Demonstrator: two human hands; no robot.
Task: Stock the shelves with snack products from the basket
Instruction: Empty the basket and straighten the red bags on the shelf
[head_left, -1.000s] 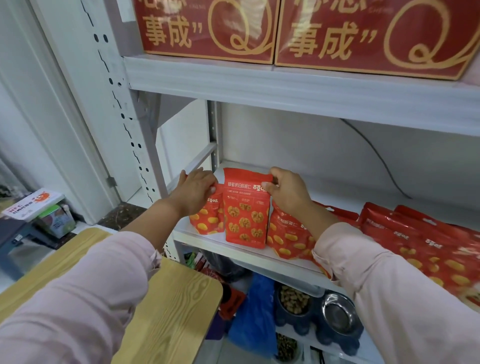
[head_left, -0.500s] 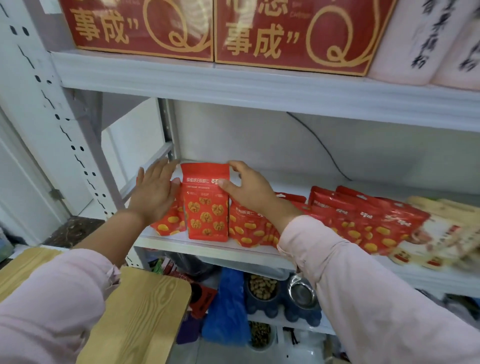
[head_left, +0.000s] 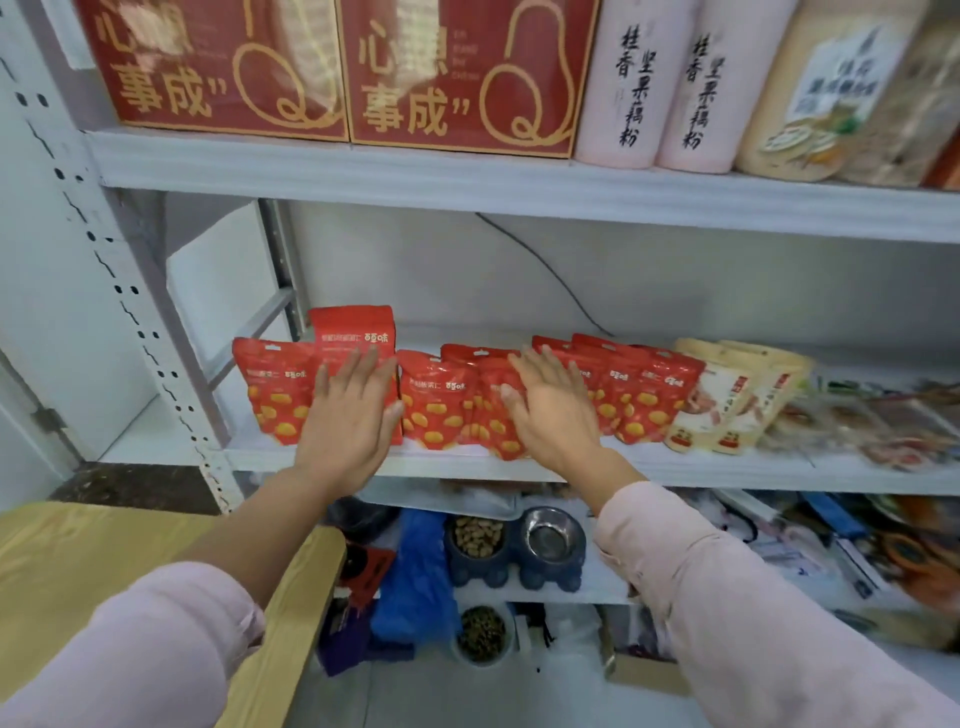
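A row of red snack bags stands along the white middle shelf (head_left: 727, 470). The tallest red bag (head_left: 353, 330) is upright near the left end, with a shorter red bag (head_left: 272, 387) to its left and more red bags (head_left: 441, 405) to its right. My left hand (head_left: 348, 421) is flat and open in front of the tall bag, fingers spread. My right hand (head_left: 550, 410) is open too, palm toward the red bags in the middle of the row. Neither hand grips anything. The basket is not in view.
Beige snack bags (head_left: 737, 400) and blurred packets lie further right on the same shelf. Red boxes (head_left: 457, 78) and pink canisters (head_left: 654, 88) fill the shelf above. Below are pet bowls (head_left: 514, 545) and a blue bag (head_left: 415, 571). A wooden tabletop (head_left: 78, 561) is at lower left.
Both hands have let go of the tall red bag and pulled back with fingers spread. The view has shifted right, showing more of the shelf.
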